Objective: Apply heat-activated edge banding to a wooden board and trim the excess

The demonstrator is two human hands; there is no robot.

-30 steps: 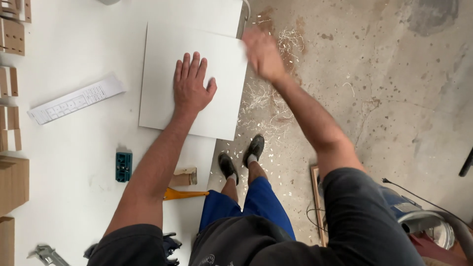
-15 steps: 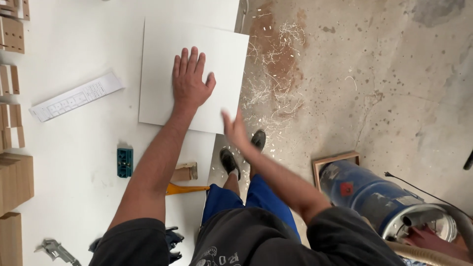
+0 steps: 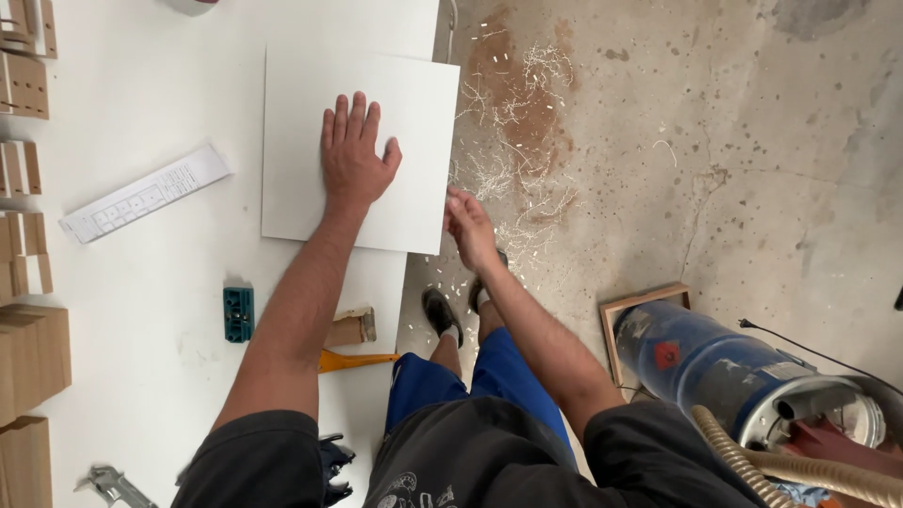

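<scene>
View from above of a person standing at the edge of a white tabletop (image 3: pixel 141 376) that fills the left half of the frame. A square white panel (image 3: pixel 414 122) lies flat on the tabletop in the upper middle of the frame, its right edge reaching out to the tabletop's edge. The left hand (image 3: pixel 353 155) rests palm down on the middle of the panel, fingers (image 3: pixel 346 118) spread open and flat, gripping nothing. The right hand (image 3: pixel 467 221) is at the panel's lower right corner, just off the tabletop's edge; it is blurred, the fingers look loosely curled, and whether they touch or hold the panel's edge cannot be told. To the left of the panel lies a long white paper strip (image 3: pixel 146 193), set at a slant. Below the panel, near the left forearm, sit a small teal block (image 3: pixel 238 313), a small wooden piece (image 3: pixel 350 329) and an orange-handled tool (image 3: pixel 353 360). Wooden parts (image 3: pixel 28 348) line the left edge of the frame. The right half of the frame is a concrete floor (image 3: pixel 752 169) with pale wood shavings (image 3: pixel 527 179) scattered beside the tabletop. At the lower right lies a blue vacuum drum (image 3: pixel 715 367) with a tan ribbed hose (image 3: pixel 781 461).
</scene>
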